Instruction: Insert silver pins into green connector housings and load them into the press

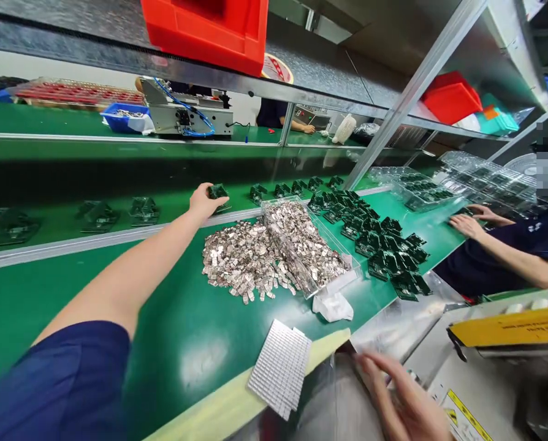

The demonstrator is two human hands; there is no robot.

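1. an electronics assembly factory line.
2. a long green conveyor belt [117, 177] carries small green circuit boards [384, 245].
3. a heap of metal shield cans [251, 260], red parts bins [209, 30] on shelving, co-workers alongside.

Metal-clip heap [251, 260] and clear tray [308, 245] block mid-table; left open.

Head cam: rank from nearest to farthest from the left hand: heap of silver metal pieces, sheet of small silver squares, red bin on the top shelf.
From the left hand, holding a small green board at the conveyor edge:
1. Heap of silver metal pieces, just right of the hand and nearer the camera.
2. Sheet of small silver squares, at the near table edge.
3. Red bin, overhead on the top shelf.
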